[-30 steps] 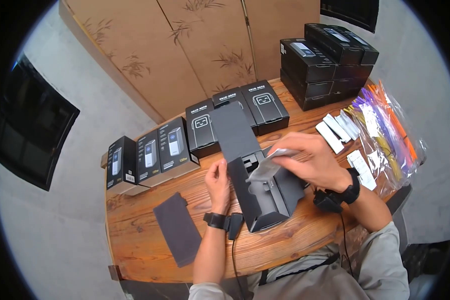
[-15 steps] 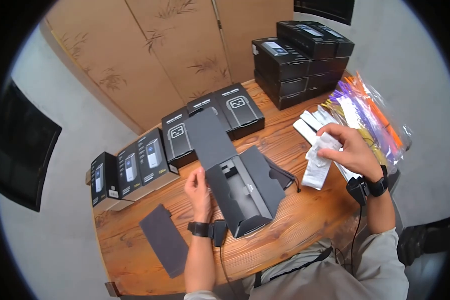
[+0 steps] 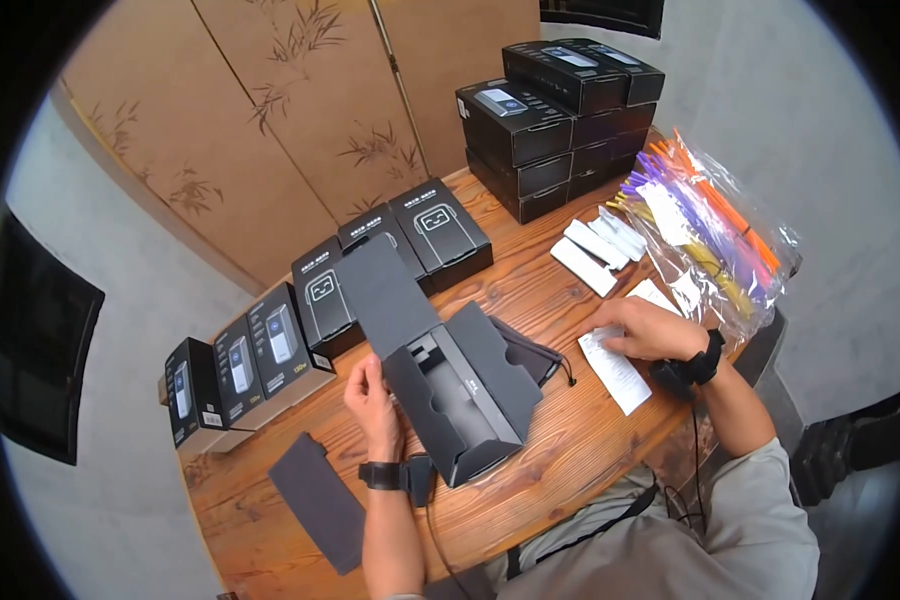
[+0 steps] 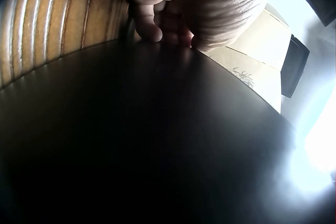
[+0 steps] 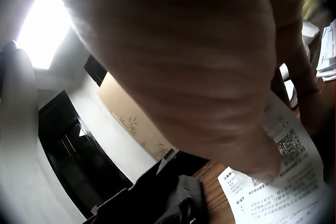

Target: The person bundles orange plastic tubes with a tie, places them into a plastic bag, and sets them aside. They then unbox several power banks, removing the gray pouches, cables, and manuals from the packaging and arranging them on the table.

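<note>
A long black box point(image 3: 470, 398) lies tilted on the table with its lid panel and side flap spread out; its inner tray shows a recess. My left hand point(image 3: 375, 405) holds the box's left side near the lid hinge, its fingers point(image 4: 148, 27) bent at the edge of the dark wall in the left wrist view. Right of the box, my right hand point(image 3: 650, 330) pinches a printed paper leaflet point(image 3: 622, 380) low over the table. Small text and a QR code show on this leaflet point(image 5: 299, 174) in the right wrist view.
Black boxes point(image 3: 320, 290) stand in a row behind, and more boxes point(image 3: 550, 130) are stacked at the back right. Folded white papers point(image 3: 598, 245) lie beside a clear bag of colored strips point(image 3: 710, 230). A black drawstring pouch point(image 3: 530, 352) and a dark flat piece point(image 3: 317, 503) flank the box.
My right hand has carried the leaflet from over the box to the right and down to the table. The left hand stays at the box. The head view has shifted.
</note>
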Tool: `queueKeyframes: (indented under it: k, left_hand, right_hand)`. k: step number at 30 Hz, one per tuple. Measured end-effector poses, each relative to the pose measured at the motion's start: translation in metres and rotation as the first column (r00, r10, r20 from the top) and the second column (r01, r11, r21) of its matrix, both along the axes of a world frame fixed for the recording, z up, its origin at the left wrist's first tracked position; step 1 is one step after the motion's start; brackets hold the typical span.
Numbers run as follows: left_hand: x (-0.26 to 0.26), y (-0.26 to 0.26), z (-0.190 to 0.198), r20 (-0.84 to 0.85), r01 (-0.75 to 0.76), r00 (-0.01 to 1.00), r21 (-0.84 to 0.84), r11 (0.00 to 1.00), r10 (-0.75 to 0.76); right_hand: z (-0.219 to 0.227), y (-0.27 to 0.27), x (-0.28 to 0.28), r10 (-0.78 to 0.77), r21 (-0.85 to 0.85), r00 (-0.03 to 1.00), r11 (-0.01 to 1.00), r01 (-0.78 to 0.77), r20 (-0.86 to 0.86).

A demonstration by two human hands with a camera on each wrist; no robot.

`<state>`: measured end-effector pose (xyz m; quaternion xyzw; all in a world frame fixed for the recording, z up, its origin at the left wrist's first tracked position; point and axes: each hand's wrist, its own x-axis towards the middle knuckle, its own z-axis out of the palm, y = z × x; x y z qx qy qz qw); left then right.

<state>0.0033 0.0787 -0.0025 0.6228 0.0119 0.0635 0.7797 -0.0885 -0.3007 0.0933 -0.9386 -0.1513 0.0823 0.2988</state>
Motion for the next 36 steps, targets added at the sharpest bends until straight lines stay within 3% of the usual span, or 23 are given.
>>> queueKeyframes:
  k: [4,7,10,13,17,20,21,24,27,30,31,36]
  left_hand:
    - [0.000,0.000,-0.001,0.005,-0.006,1.000,0.012,1.000,0.006]
    - [-0.001,0.001,0.001,0.004,0.004,1.000,0.009,1.000,-0.004]
    - [0.000,0.000,0.001,0.005,0.006,1.000,0.005,1.000,-0.006]
    - [-0.001,-0.002,0.003,0.002,-0.001,1.000,0.005,1.000,0.001]
    - [0.000,0.001,0.000,-0.001,0.005,1.000,0.011,1.000,-0.005]
    - [0.000,0.001,0.000,-0.005,0.003,1.000,0.008,1.000,-0.003]
    - [-0.001,0.001,0.000,-0.004,0.003,1.000,0.007,1.000,-0.003]
    - [-0.001,0.000,0.001,-0.001,0.000,1.000,0.011,1.000,0.000]
    - [-0.001,-0.001,0.001,0.005,-0.005,1.000,0.020,1.000,0.005]
    - [0.000,0.002,-0.001,0.006,-0.002,1.000,0.019,1.000,0.001]
    - [0.000,0.003,-0.001,0.006,0.004,1.000,0.019,1.000,-0.004]
    - [-0.005,-0.006,0.010,-0.013,-0.004,1.000,0.022,1.000,0.004]
  right_hand:
    - [-0.015,-0.002,-0.003,-0.046,0.020,0.978,0.999,0.043,0.204]
    - [-0.013,-0.001,-0.007,-0.104,0.058,0.970,0.994,0.094,0.219]
    - [-0.002,-0.001,-0.011,-0.198,0.145,0.975,0.972,0.183,0.096]
    - [0.005,-0.002,-0.015,-0.192,0.203,0.981,0.960,0.192,-0.019]
    - [0.020,0.005,-0.017,-0.076,0.035,0.962,0.996,0.088,-0.263]
    - [-0.009,0.002,-0.019,0.011,0.092,1.000,0.996,-0.011,-0.003]
    - [-0.005,0.003,-0.021,0.009,0.110,0.999,0.994,-0.004,-0.042]
    - [-0.016,0.006,-0.026,-0.060,0.112,0.987,0.993,0.044,0.146]
    - [-0.011,0.015,-0.033,-0.206,0.137,0.966,0.973,0.185,0.158]
    - [-0.011,0.027,-0.050,-0.329,-0.006,0.929,0.942,0.335,0.171]
    - [-0.018,0.030,-0.055,-0.330,-0.046,0.909,0.935,0.353,0.255]
    - [-0.018,0.046,-0.070,-0.370,-0.167,0.872,0.884,0.437,0.321]
